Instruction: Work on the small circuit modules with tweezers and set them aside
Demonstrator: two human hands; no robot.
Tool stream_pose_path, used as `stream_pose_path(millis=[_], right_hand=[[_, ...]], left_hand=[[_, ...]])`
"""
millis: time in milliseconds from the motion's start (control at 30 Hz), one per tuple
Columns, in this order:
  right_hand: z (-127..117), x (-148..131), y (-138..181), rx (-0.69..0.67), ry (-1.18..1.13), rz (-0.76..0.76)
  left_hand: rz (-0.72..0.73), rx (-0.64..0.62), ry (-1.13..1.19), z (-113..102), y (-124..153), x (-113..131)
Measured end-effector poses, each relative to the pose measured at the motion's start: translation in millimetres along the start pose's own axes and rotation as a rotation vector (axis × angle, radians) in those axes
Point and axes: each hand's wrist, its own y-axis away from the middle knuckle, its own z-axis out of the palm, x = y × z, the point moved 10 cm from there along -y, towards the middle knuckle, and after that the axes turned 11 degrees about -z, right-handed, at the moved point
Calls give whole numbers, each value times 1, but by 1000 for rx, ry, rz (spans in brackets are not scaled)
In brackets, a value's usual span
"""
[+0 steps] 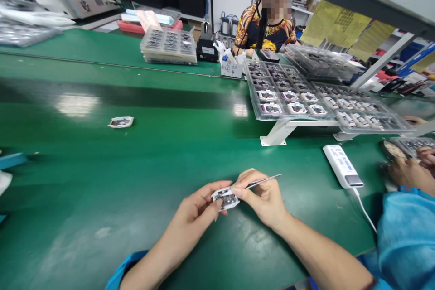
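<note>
- Closest to me, the left hand [199,210] is closed on the edges of a small white-framed unit [227,199], its thumb lying over the face; the unit is held tilted above the green table [84,167].
- The right hand [263,197] pinches a thin metal tool [267,180] between thumb and fingers, the fingertips meeting the unit's upper corner. I can't tell what the tool's working end touches.
- Working well here, I'd say, means gripping the frame by its rim, easing the thumb off the inner parts, bracing the fingertips together and using light pressure.
- To the right, a co-worker's hands [411,174] are busy, near a white device [343,166] on a cable.
- Farther off, a second unit [121,122] lies alone on the left.
- Beyond, a raised tray [292,118] carries similar units in compartments.
- Across the table sits a person [251,27] in a patterned top.
</note>
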Motion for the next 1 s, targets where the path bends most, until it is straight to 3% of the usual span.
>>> stream_pose_path(millis=[333, 600, 800, 1000], right_hand=[[-1, 8, 3, 43, 3, 41], [-14, 18, 7, 204, -39, 130], [-10, -3, 2, 146, 60, -38], [-3, 3, 4, 100, 18, -2]], left_hand=[[-15, 35, 7, -1, -1, -1], [-93, 28, 251, -4, -1, -6], [-53, 26, 293, -2, 3, 3], [-26, 33, 163, 3, 3, -1]])
